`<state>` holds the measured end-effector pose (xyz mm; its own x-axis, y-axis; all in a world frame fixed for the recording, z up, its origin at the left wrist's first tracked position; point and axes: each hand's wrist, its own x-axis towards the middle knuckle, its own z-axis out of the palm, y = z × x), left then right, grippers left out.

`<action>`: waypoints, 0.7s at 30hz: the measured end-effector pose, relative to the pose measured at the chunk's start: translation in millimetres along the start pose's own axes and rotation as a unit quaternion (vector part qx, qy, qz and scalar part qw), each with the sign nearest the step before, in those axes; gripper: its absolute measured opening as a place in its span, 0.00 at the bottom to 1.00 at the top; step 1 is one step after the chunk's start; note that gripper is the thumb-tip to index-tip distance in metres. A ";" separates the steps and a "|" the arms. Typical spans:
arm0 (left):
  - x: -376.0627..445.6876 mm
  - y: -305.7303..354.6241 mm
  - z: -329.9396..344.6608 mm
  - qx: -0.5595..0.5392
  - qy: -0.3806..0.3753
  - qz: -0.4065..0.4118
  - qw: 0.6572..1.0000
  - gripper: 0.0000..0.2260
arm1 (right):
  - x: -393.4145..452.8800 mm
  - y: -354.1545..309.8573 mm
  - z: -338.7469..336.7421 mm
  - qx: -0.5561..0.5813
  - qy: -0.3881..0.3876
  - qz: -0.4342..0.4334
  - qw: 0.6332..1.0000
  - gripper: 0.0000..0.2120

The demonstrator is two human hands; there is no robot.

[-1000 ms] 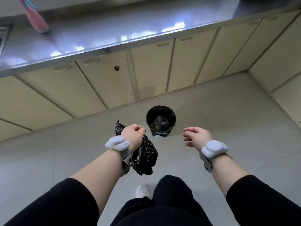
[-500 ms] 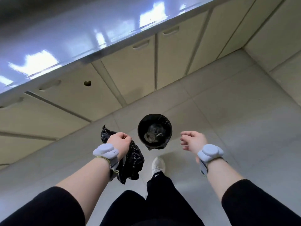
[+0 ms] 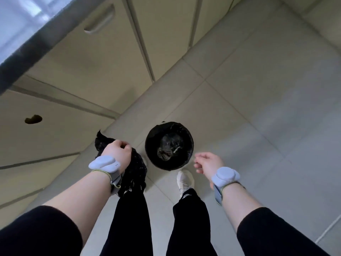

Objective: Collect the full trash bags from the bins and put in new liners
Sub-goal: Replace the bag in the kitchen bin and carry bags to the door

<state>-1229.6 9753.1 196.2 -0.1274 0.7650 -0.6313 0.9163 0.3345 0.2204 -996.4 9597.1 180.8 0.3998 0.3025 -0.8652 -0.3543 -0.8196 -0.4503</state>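
No writing shows on anything I can see. My left hand (image 3: 118, 154) is clenched around a crumpled black trash bag (image 3: 135, 172) that hangs beside my left leg. My right hand (image 3: 208, 162) holds nothing, fingers loosely curled, just right of the bin (image 3: 153, 156). The bin, lined in black with crumpled rubbish inside, stands on the tiled floor (image 3: 258, 108) past my white shoe (image 3: 184, 180). Cabinets (image 3: 73, 71) run close behind it on the left; bare tiles spread right.

Kitchen: counter (image 3: 27, 47) over cabinet doors (image 3: 92, 74), tiled floor (image 3: 258, 108).
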 end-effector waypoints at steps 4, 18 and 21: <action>59.3 12.7 25.5 0.054 -0.059 0.032 0.996 0.06 | 41.2 28.0 20.2 0.038 0.054 0.041 0.997 0.08; 201.1 11.4 141.4 0.214 -0.116 0.105 0.964 0.14 | 209.7 142.3 36.3 0.031 0.031 0.104 0.994 0.20; 209.7 14.8 166.3 0.183 -0.156 0.067 0.968 0.18 | 243.3 155.8 36.9 0.043 0.037 0.111 0.992 0.21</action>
<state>-1179.7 9827.0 -56.6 0.0713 0.5664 -0.8210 0.9971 -0.0174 0.0746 -985.5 9561.0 -108.0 0.3639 0.0809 -0.9279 -0.5094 -0.8167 -0.2710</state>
